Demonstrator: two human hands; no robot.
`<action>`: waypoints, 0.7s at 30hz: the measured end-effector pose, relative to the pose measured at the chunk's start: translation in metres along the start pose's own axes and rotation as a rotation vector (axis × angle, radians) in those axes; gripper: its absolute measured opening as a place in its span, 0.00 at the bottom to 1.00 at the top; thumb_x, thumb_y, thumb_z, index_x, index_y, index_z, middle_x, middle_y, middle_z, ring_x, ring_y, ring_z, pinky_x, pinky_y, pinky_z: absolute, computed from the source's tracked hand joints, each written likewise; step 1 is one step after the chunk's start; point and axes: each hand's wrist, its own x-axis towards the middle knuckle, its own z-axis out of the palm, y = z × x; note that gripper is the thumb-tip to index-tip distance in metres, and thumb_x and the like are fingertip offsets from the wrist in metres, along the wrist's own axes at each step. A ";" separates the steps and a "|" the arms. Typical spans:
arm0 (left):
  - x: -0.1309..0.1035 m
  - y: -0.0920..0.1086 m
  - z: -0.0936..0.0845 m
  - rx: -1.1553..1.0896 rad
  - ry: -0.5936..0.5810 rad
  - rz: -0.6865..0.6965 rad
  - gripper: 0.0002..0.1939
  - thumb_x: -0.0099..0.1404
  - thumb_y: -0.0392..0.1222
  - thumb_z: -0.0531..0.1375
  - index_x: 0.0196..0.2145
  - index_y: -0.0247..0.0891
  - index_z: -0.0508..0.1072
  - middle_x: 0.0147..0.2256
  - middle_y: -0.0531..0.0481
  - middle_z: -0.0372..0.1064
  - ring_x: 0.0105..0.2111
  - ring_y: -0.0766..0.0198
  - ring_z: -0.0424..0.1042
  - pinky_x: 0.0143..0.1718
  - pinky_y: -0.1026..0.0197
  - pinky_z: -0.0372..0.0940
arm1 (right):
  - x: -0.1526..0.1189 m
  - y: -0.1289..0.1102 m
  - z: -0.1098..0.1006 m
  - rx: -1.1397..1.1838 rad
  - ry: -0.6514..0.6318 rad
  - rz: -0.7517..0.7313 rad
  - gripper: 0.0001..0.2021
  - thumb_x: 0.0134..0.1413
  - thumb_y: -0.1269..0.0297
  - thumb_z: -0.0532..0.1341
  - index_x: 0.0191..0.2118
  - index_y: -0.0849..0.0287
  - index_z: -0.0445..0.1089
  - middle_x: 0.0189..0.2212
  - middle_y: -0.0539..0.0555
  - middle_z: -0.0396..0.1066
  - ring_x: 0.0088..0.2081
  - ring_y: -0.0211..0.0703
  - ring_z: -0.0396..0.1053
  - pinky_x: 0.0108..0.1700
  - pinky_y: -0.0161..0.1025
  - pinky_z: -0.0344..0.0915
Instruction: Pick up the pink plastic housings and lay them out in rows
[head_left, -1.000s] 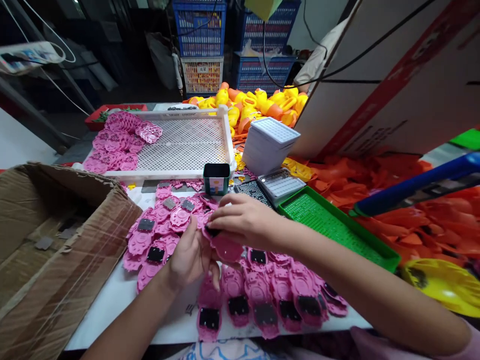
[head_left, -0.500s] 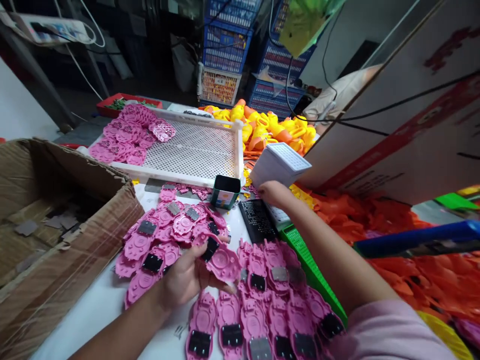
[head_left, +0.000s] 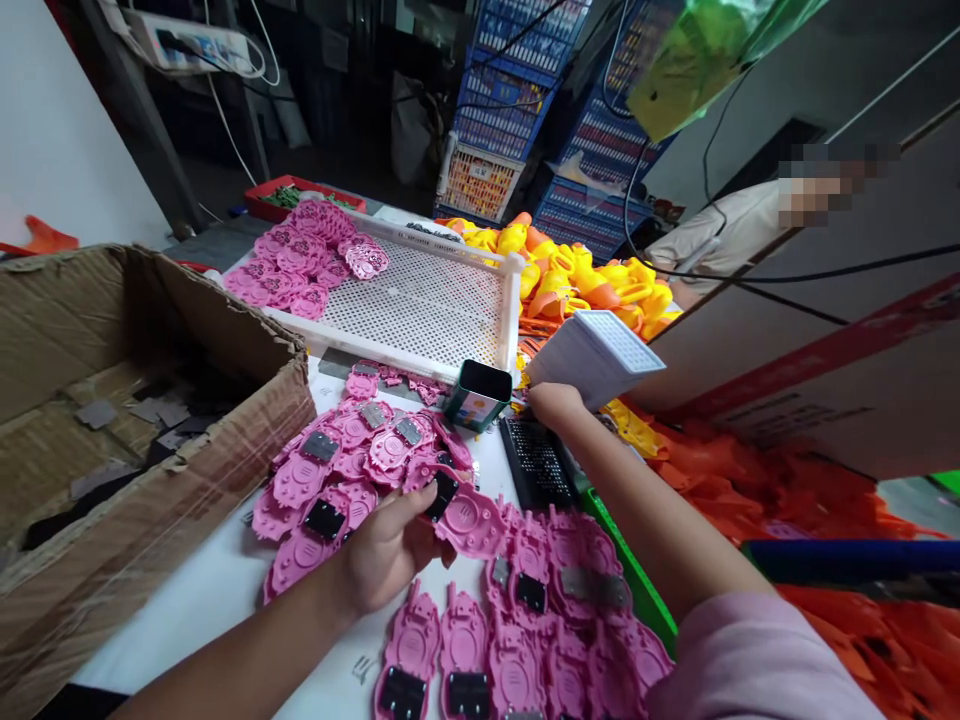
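Note:
My left hand (head_left: 394,545) is closed on a pink plastic casing (head_left: 472,522) with a dark square plate at its end. The thumb presses near that plate. My right hand (head_left: 559,405) reaches to the far side of a black perforated tray (head_left: 536,462), next to a tilted white grid-topped block (head_left: 596,355). Its fingers are turned away and hidden. A dark green open-topped container (head_left: 478,395) stands left of it. Loosely heaped pink casings (head_left: 341,475) lie beyond my left hand. More pink casings (head_left: 517,655) are laid in rows nearer me, several with black or grey plates.
A cardboard box (head_left: 225,450) with scraps is at the left. Behind stands a white mesh tray (head_left: 427,300) carrying pink parts. Yellow-orange pieces (head_left: 570,275) are heaped beyond it. A green basket (head_left: 637,590) and orange pieces (head_left: 720,480) lie right. Someone's sleeve (head_left: 712,230) shows behind.
The view has shifted, so most things sit farther right. My left hand still grips the pink casing. My right hand stays by the white block, its fingers now more hidden.

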 end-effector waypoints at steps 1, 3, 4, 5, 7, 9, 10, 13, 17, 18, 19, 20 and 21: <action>0.000 0.000 0.000 0.000 0.009 0.018 0.13 0.50 0.45 0.69 0.27 0.32 0.76 0.22 0.50 0.71 0.23 0.67 0.68 0.24 0.64 0.65 | 0.000 0.001 0.001 -0.004 -0.005 0.002 0.15 0.61 0.60 0.58 0.50 0.62 0.66 0.48 0.57 0.67 0.45 0.45 0.69 0.46 0.48 0.68; -0.001 0.000 0.001 -0.003 0.026 0.049 0.12 0.50 0.44 0.69 0.26 0.32 0.76 0.22 0.50 0.71 0.23 0.66 0.68 0.25 0.63 0.66 | 0.001 0.002 0.002 -0.008 -0.014 0.014 0.15 0.61 0.60 0.58 0.51 0.62 0.65 0.48 0.58 0.67 0.46 0.45 0.68 0.46 0.48 0.68; -0.001 0.000 0.001 -0.006 0.032 0.059 0.11 0.50 0.43 0.69 0.26 0.32 0.75 0.22 0.50 0.71 0.23 0.66 0.69 0.26 0.63 0.67 | 0.001 0.002 0.001 -0.006 -0.017 0.016 0.15 0.61 0.60 0.58 0.51 0.62 0.65 0.49 0.58 0.67 0.46 0.45 0.68 0.47 0.48 0.68; -0.001 0.001 0.002 -0.009 0.034 0.064 0.11 0.50 0.43 0.69 0.26 0.32 0.75 0.23 0.50 0.72 0.24 0.66 0.69 0.26 0.62 0.67 | 0.001 0.002 0.001 -0.002 -0.019 0.017 0.15 0.61 0.60 0.58 0.51 0.62 0.65 0.49 0.58 0.66 0.46 0.46 0.68 0.47 0.48 0.68; -0.002 0.001 0.002 -0.013 0.028 0.070 0.10 0.50 0.42 0.69 0.26 0.32 0.75 0.23 0.50 0.72 0.24 0.65 0.69 0.27 0.62 0.68 | 0.001 0.002 0.000 0.015 -0.016 0.020 0.16 0.61 0.60 0.58 0.51 0.62 0.65 0.49 0.58 0.66 0.46 0.46 0.68 0.47 0.49 0.67; -0.002 0.002 0.003 -0.015 0.022 0.079 0.10 0.50 0.42 0.69 0.26 0.32 0.75 0.23 0.50 0.72 0.24 0.65 0.70 0.27 0.61 0.68 | 0.000 0.002 -0.001 0.042 -0.004 0.025 0.16 0.61 0.60 0.58 0.50 0.62 0.66 0.49 0.58 0.67 0.46 0.46 0.68 0.48 0.49 0.67; -0.002 0.003 0.003 -0.018 0.026 0.084 0.10 0.50 0.42 0.69 0.26 0.32 0.75 0.23 0.50 0.72 0.24 0.65 0.69 0.27 0.61 0.68 | 0.000 0.001 -0.002 0.060 0.006 0.027 0.16 0.61 0.59 0.58 0.50 0.62 0.66 0.49 0.58 0.67 0.46 0.46 0.68 0.48 0.49 0.67; -0.002 0.003 0.003 -0.024 0.052 0.093 0.12 0.48 0.43 0.70 0.25 0.32 0.75 0.22 0.49 0.72 0.23 0.65 0.69 0.26 0.61 0.68 | -0.001 0.000 -0.007 0.139 0.053 0.035 0.15 0.61 0.59 0.58 0.49 0.62 0.66 0.47 0.58 0.68 0.46 0.45 0.69 0.47 0.48 0.67; -0.003 0.005 0.004 -0.017 0.073 0.075 0.13 0.47 0.43 0.71 0.24 0.31 0.75 0.22 0.48 0.73 0.24 0.64 0.70 0.26 0.61 0.69 | -0.014 0.008 -0.018 0.315 0.178 0.060 0.12 0.58 0.60 0.60 0.41 0.64 0.70 0.40 0.57 0.72 0.41 0.43 0.70 0.44 0.45 0.68; -0.003 0.005 0.004 -0.019 0.074 0.072 0.13 0.47 0.43 0.70 0.25 0.31 0.75 0.22 0.48 0.73 0.24 0.64 0.70 0.26 0.61 0.69 | -0.021 0.011 -0.021 0.374 0.225 0.065 0.11 0.56 0.61 0.61 0.38 0.65 0.71 0.37 0.58 0.73 0.40 0.44 0.71 0.43 0.43 0.68; -0.004 0.006 0.005 -0.025 0.072 0.074 0.12 0.48 0.43 0.70 0.25 0.31 0.75 0.23 0.48 0.73 0.24 0.64 0.71 0.27 0.61 0.69 | -0.030 0.013 -0.023 0.443 0.275 0.064 0.10 0.55 0.62 0.61 0.36 0.65 0.72 0.34 0.59 0.73 0.38 0.44 0.71 0.41 0.41 0.68; -0.004 0.007 0.005 -0.032 0.068 0.079 0.12 0.48 0.43 0.70 0.25 0.31 0.75 0.23 0.48 0.73 0.24 0.64 0.71 0.27 0.61 0.69 | -0.042 0.014 -0.023 0.518 0.323 0.056 0.10 0.55 0.62 0.60 0.34 0.65 0.72 0.32 0.59 0.74 0.36 0.44 0.72 0.39 0.39 0.68; -0.005 0.007 0.005 -0.040 0.061 0.086 0.11 0.48 0.43 0.70 0.25 0.32 0.75 0.23 0.49 0.73 0.24 0.64 0.71 0.27 0.61 0.69 | -0.055 0.013 -0.023 0.594 0.366 0.040 0.11 0.55 0.62 0.58 0.33 0.65 0.72 0.29 0.59 0.74 0.34 0.43 0.72 0.36 0.38 0.68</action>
